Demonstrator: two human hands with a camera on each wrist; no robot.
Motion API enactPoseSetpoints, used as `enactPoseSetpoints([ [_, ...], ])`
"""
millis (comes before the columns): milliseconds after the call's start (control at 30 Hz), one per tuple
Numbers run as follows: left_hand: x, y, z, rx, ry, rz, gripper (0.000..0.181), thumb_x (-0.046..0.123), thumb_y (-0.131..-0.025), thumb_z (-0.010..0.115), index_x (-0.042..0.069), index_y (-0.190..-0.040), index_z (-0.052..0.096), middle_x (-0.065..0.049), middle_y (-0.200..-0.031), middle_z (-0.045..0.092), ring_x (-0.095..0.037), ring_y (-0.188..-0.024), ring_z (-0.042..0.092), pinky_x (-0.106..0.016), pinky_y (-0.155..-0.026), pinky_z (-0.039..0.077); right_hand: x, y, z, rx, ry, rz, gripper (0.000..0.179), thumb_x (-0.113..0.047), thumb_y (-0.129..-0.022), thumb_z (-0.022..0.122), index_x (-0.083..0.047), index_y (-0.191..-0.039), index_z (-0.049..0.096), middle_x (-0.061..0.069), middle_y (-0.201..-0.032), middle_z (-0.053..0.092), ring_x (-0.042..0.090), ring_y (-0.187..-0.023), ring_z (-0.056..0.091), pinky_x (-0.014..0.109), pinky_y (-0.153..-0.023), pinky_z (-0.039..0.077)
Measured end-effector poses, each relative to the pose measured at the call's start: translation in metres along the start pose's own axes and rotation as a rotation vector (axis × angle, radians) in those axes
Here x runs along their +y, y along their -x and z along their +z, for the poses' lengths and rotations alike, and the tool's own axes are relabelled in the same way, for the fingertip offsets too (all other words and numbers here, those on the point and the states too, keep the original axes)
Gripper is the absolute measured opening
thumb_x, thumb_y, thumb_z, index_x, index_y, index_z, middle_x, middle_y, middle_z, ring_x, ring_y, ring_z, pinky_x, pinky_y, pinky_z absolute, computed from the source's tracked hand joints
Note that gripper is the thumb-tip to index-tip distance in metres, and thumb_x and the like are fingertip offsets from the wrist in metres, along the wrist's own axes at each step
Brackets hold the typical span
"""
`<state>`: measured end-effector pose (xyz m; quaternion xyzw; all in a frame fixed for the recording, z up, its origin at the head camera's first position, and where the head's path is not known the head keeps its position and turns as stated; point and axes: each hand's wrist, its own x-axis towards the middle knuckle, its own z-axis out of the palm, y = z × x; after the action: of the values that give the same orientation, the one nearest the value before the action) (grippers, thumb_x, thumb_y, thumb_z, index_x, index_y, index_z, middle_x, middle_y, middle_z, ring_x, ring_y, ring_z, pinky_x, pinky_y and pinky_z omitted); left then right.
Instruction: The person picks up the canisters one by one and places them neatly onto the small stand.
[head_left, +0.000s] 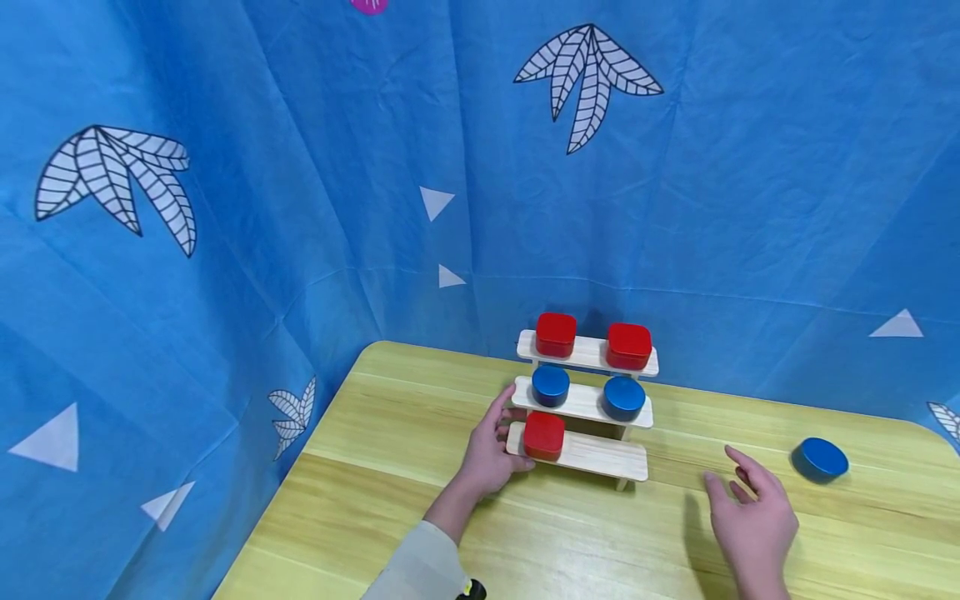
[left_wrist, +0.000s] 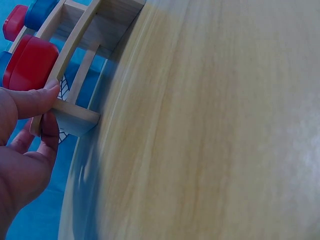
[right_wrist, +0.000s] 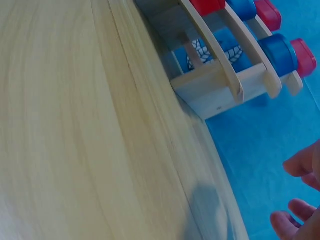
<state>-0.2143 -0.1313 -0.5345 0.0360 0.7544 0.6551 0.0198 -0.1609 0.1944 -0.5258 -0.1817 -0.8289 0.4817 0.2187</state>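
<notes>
A three-tier wooden display shelf stands toward the back of the table. My left hand holds the left end of its lowest tier, thumb over the board and fingers curled beneath, as the left wrist view shows. Close to that thumb a red square container sits on the lowest tier. Two round blue containers stand on the middle tier and two red ones on the top. Over the table right of the shelf, my right hand has loosely bent fingers, thumb apart, with nothing in it.
Another round blue container lies on the wooden table, beyond and to the right of my right hand. A blue patterned curtain hangs behind the table and along its left side.
</notes>
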Motion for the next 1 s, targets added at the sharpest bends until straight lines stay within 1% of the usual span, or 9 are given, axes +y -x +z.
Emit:
enactPoseSetpoints([
  [133,-0.002,-0.001,0.000,-0.001,0.007,0.002,0.126,-0.027,-0.062,0.079,0.048,-0.153,0.032,-0.001,-0.128,0.054,-0.026,-0.108,0.057,-0.035,-0.079,0.058,0.003,-0.003,-0.004,0.017,0.011,0.016,0.043,-0.006,-0.087,0.075,-0.005,-0.129,0.067,0.010,-0.123,0.057,0.008,-0.104,0.053,0.003,-0.077,0.043],
  [267,-0.002,-0.001,0.001,0.000,0.013,0.005,0.126,-0.027,-0.062,0.079,0.047,-0.153,0.032,-0.001,-0.128,0.055,-0.025,-0.108,0.057,-0.036,-0.079,0.058,0.008,-0.007,-0.009,0.027,0.028,0.046,0.044,-0.009,-0.088,0.075,-0.005,-0.131,0.066,0.012,-0.123,0.056,0.012,-0.107,0.053,0.003,-0.077,0.042],
  [367,-0.002,-0.001,0.001,0.001,0.009,0.000,0.128,-0.027,-0.062,0.079,0.050,-0.152,0.032,0.001,-0.128,0.055,-0.025,-0.108,0.057,-0.035,-0.079,0.058,0.011,-0.011,-0.014,0.023,0.049,0.088,0.046,-0.014,-0.089,0.074,-0.007,-0.134,0.065,0.014,-0.130,0.055,0.021,-0.112,0.055,0.002,-0.075,0.041],
  [433,-0.002,-0.001,0.001,0.001,0.005,0.002,0.129,-0.028,-0.062,0.079,0.052,-0.151,0.032,0.002,-0.127,0.055,-0.025,-0.107,0.057,-0.035,-0.078,0.058,0.013,-0.013,-0.017,0.020,0.062,0.126,0.047,-0.016,-0.090,0.073,-0.010,-0.136,0.064,0.014,-0.135,0.054,0.024,-0.114,0.056,0.002,-0.074,0.041],
  [533,-0.003,-0.002,0.001,0.001,0.001,0.004,0.129,-0.028,-0.061,0.079,0.053,-0.150,0.032,0.002,-0.127,0.055,-0.025,-0.107,0.057,-0.035,-0.078,0.058,0.016,-0.016,-0.021,0.002,0.071,0.184,0.050,-0.021,-0.092,0.072,-0.012,-0.140,0.060,0.016,-0.143,0.049,0.033,-0.119,0.055,0.002,-0.072,0.041],
  [667,-0.003,-0.003,0.001,0.000,0.004,0.009,0.129,-0.028,-0.061,0.079,0.053,-0.150,0.032,0.003,-0.127,0.055,-0.025,-0.106,0.057,-0.035,-0.078,0.058,0.020,-0.018,-0.025,0.016,0.055,0.204,0.051,-0.022,-0.092,0.071,-0.011,-0.140,0.060,0.018,-0.145,0.048,0.030,-0.119,0.055,0.002,-0.072,0.041],
  [767,-0.004,-0.003,0.001,0.000,0.010,0.010,0.129,-0.028,-0.061,0.079,0.052,-0.151,0.032,0.003,-0.127,0.056,-0.025,-0.106,0.057,-0.035,-0.078,0.058,0.022,-0.019,-0.028,0.053,0.042,0.191,0.050,-0.020,-0.091,0.073,-0.010,-0.138,0.061,0.019,-0.141,0.051,0.021,-0.113,0.056,0.001,-0.071,0.039],
  [867,-0.004,-0.003,0.001,-0.002,0.015,0.012,0.129,-0.028,-0.061,0.078,0.052,-0.151,0.032,0.003,-0.127,0.056,-0.025,-0.106,0.057,-0.035,-0.078,0.058,0.024,-0.020,-0.030,0.073,0.044,0.198,0.050,-0.019,-0.091,0.073,-0.010,-0.139,0.061,0.019,-0.139,0.051,0.014,-0.108,0.056,0.001,-0.071,0.039],
  [1000,-0.004,-0.003,0.001,-0.003,0.015,0.015,0.128,-0.028,-0.062,0.079,0.051,-0.152,0.032,0.003,-0.126,0.056,-0.025,-0.106,0.058,-0.035,-0.078,0.058,0.027,-0.024,-0.034,0.067,0.059,0.229,0.053,-0.023,-0.092,0.072,-0.012,-0.142,0.058,0.020,-0.141,0.048,0.015,-0.106,0.056,0.002,-0.072,0.040],
])
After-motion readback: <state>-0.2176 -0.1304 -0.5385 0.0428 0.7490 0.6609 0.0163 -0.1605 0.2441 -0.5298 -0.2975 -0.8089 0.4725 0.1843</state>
